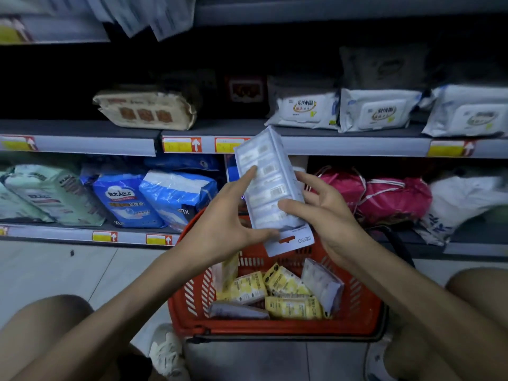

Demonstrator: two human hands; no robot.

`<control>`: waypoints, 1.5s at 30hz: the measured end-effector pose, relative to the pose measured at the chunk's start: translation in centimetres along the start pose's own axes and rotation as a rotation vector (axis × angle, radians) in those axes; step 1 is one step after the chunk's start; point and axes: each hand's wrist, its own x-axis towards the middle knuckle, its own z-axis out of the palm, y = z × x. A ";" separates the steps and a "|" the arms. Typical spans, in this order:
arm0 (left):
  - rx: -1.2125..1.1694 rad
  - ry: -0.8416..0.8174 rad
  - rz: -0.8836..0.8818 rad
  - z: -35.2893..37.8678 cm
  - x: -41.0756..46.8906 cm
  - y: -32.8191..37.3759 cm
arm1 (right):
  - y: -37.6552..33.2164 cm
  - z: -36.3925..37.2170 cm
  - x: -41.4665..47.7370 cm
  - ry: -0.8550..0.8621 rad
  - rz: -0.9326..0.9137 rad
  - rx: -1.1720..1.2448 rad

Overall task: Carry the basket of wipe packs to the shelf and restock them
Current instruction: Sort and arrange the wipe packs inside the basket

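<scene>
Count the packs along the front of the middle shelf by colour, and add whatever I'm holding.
Tan pack: 1
White packs: 3
Held pack, pale bluish, gripped by the left hand and right hand: 1
Total: 5
The darker packs behind are too dim to count.

Single wide-angle view from the person's head, facing forward and down. Shelf edge (82, 145) runs across mid-frame, near; red basket (275, 329) sits low centre, close, between the knees (49, 325) at both lower corners.
</scene>
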 end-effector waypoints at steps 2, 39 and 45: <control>0.019 0.002 0.024 -0.5 -0.4 0.6 | -1.2 0.4 -0.8 -0.010 -0.028 -0.011; 0.443 0.876 0.015 -19.0 14.4 13.0 | -20.6 11.5 17.4 0.293 -0.691 -0.486; 0.544 0.857 -0.058 -19.0 14.4 13.4 | -21.0 12.1 17.2 0.375 -0.628 -0.540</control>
